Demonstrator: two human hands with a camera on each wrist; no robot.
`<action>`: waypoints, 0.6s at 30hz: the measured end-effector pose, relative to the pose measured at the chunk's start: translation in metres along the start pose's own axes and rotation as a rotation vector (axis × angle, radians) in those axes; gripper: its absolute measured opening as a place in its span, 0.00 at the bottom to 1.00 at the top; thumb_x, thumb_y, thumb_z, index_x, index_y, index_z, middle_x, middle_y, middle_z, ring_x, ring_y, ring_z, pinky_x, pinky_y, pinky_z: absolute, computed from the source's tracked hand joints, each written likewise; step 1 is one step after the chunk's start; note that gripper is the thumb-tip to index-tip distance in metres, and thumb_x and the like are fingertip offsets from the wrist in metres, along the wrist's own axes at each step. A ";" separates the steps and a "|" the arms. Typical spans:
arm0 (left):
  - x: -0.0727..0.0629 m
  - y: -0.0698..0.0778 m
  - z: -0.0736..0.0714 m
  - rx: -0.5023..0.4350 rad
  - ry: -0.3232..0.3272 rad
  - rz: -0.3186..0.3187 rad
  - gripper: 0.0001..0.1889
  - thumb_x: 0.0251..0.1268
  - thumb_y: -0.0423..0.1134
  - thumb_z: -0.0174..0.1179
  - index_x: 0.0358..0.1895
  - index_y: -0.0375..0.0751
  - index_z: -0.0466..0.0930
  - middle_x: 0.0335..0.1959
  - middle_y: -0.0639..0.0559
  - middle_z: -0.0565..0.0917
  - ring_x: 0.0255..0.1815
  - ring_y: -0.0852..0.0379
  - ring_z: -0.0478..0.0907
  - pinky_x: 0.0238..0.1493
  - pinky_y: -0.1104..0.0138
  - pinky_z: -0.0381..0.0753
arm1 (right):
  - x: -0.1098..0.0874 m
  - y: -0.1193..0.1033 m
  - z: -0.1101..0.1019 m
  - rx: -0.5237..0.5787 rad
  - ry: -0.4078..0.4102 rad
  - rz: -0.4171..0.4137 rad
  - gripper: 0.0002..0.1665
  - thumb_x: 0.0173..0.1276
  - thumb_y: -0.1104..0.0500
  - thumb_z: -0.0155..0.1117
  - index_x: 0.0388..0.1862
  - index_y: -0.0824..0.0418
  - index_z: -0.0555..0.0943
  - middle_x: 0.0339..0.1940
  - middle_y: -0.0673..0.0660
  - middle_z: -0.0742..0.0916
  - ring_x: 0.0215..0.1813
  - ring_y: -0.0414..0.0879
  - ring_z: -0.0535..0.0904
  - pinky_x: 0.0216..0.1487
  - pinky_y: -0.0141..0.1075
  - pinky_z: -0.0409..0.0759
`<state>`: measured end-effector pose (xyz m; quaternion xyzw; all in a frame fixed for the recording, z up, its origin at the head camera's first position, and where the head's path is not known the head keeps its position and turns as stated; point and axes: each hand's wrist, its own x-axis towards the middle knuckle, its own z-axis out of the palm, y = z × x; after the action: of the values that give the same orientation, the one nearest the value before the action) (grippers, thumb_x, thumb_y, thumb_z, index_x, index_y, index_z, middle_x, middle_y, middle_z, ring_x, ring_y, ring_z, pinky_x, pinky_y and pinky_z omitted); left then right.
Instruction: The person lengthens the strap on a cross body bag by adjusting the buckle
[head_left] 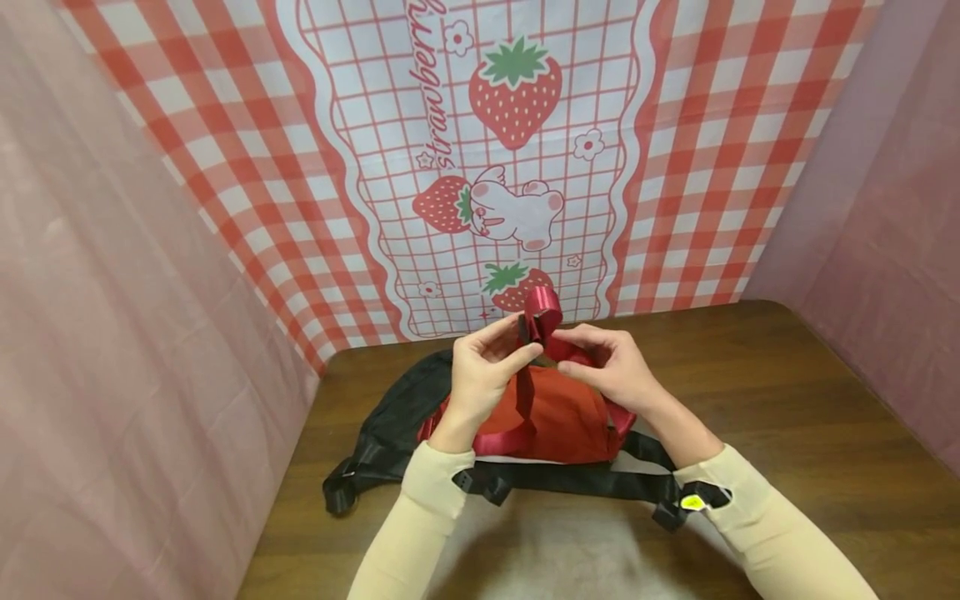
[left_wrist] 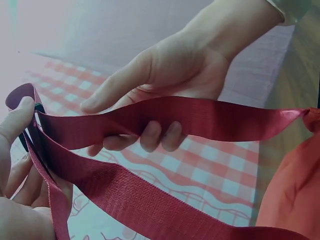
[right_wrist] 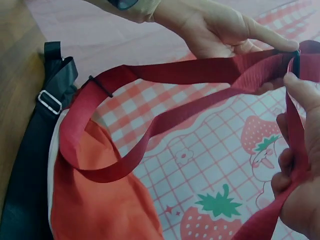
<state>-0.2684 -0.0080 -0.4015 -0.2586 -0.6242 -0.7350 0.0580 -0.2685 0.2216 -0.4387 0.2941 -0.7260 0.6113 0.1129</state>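
Observation:
Between thumb and fingers, my left hand (head_left: pixel 478 373) pinches a dark strap slider (head_left: pixel 533 328) threaded with red webbing. A loop of the red strap (head_left: pixel 543 305) stands up above it. Close by on the right, my right hand (head_left: pixel 613 368) holds the red strap, its fingertips showing at the webbing's lower edge in the left wrist view. Below both hands lies an orange-red bag (head_left: pixel 566 412), and the red strap (right_wrist: pixel 195 70) runs from it up to the slider. A second dark slider (right_wrist: pixel 101 86) sits along this strap in the right wrist view.
A black bag part (head_left: pixel 405 408) and black straps (head_left: pixel 570 482) with a metal buckle (right_wrist: pixel 50 101) lie around the orange-red bag on the wooden table (head_left: pixel 780 400). A strawberry-print checked cloth (head_left: pixel 690 150) hangs behind. Pink curtains (head_left: pixel 150 292) flank both sides.

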 end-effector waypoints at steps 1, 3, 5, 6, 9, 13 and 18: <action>0.000 0.000 0.000 0.004 -0.003 0.002 0.25 0.65 0.30 0.75 0.65 0.32 0.84 0.58 0.32 0.89 0.53 0.63 0.89 0.57 0.68 0.89 | 0.000 0.000 0.000 -0.021 0.016 -0.006 0.26 0.67 0.72 0.74 0.64 0.69 0.85 0.50 0.44 0.90 0.42 0.39 0.83 0.40 0.29 0.85; 0.000 0.000 0.000 0.006 -0.003 0.010 0.25 0.66 0.31 0.75 0.66 0.33 0.84 0.59 0.32 0.88 0.54 0.62 0.89 0.58 0.67 0.88 | -0.001 -0.001 -0.001 -0.060 0.039 -0.019 0.25 0.66 0.71 0.76 0.63 0.66 0.86 0.48 0.46 0.90 0.39 0.40 0.82 0.37 0.30 0.84; 0.000 0.001 0.000 0.003 0.010 0.021 0.25 0.66 0.32 0.75 0.66 0.33 0.84 0.59 0.32 0.88 0.54 0.62 0.89 0.59 0.67 0.88 | -0.002 0.001 -0.003 -0.097 0.052 -0.027 0.26 0.65 0.70 0.77 0.62 0.64 0.87 0.47 0.49 0.90 0.37 0.42 0.82 0.35 0.31 0.84; 0.000 0.001 0.000 -0.001 0.016 0.027 0.25 0.66 0.32 0.75 0.66 0.33 0.84 0.59 0.32 0.88 0.54 0.62 0.89 0.59 0.67 0.88 | -0.003 0.001 -0.005 -0.111 0.057 -0.028 0.26 0.65 0.71 0.77 0.62 0.63 0.88 0.47 0.50 0.90 0.36 0.42 0.82 0.34 0.31 0.84; 0.001 0.003 0.000 -0.013 0.017 0.033 0.25 0.66 0.32 0.74 0.66 0.33 0.84 0.59 0.31 0.88 0.54 0.62 0.89 0.59 0.67 0.88 | -0.006 0.005 -0.009 -0.135 0.044 -0.023 0.28 0.64 0.72 0.77 0.64 0.63 0.87 0.48 0.54 0.91 0.37 0.41 0.83 0.34 0.30 0.84; 0.001 0.002 0.002 -0.019 -0.005 0.035 0.25 0.66 0.35 0.75 0.66 0.33 0.84 0.59 0.29 0.87 0.54 0.62 0.89 0.60 0.66 0.88 | -0.004 0.003 -0.006 -0.126 -0.021 -0.015 0.32 0.65 0.71 0.77 0.69 0.61 0.83 0.54 0.56 0.91 0.48 0.39 0.86 0.46 0.29 0.87; 0.000 0.002 0.006 -0.037 -0.028 0.032 0.25 0.67 0.35 0.75 0.66 0.34 0.84 0.60 0.28 0.86 0.55 0.60 0.89 0.61 0.64 0.88 | 0.006 -0.007 0.007 -0.083 -0.037 -0.071 0.29 0.63 0.73 0.77 0.64 0.66 0.84 0.53 0.46 0.90 0.52 0.40 0.87 0.55 0.30 0.87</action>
<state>-0.2655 -0.0025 -0.3996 -0.2798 -0.6070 -0.7417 0.0563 -0.2683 0.2127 -0.4309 0.3259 -0.7418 0.5708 0.1332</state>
